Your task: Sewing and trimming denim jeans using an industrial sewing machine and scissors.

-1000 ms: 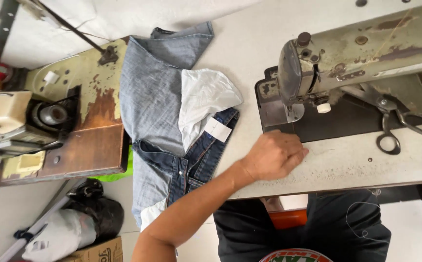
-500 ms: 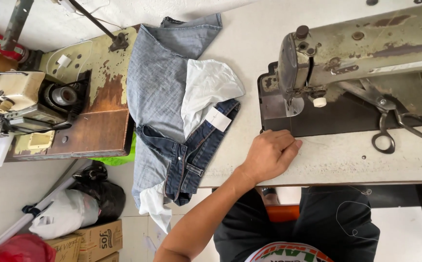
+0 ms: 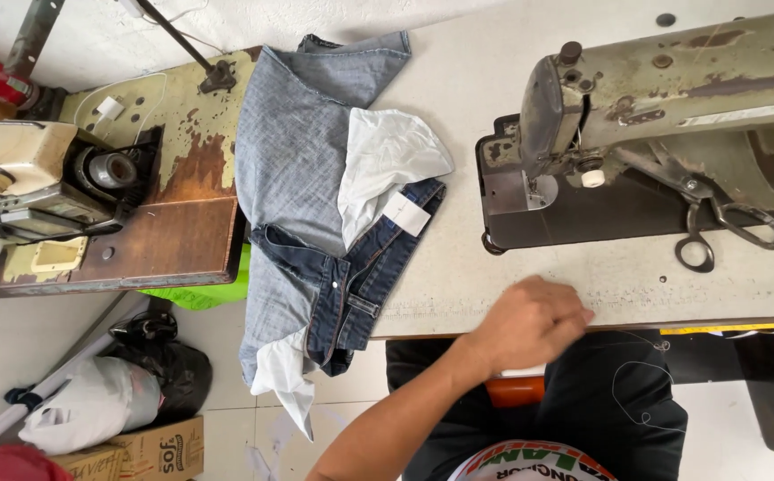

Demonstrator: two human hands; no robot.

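Left hand [image 3: 529, 322] (curled) at table edge [image 3: 458, 325], jeans [image 3: 316, 205] near.

Bare forearm; dark trousers [image 3: 618, 401]

Pale sewing table [image 3: 494, 107], scuffed and marked along its front edge. Standing on it at right, a worn greenish sewing machine [image 3: 672, 98] on a dark base plate [image 3: 583, 214], scissors [image 3: 716, 227] resting on that plate. Draped over the table's left end, a pair of blue jeans [image 3: 302, 178], turned partly inside out with white pocket lining [image 3: 387, 160] showing, legs hanging off the front edge. Just beside, a second, rust-stained wooden table [image 3: 182, 232] carrying another cream-coloured machine [image 3: 40, 178]. Below, on the tiled floor [image 3: 218, 356], plastic bags [image 3: 129, 383] and a cardboard box [image 3: 151, 450].
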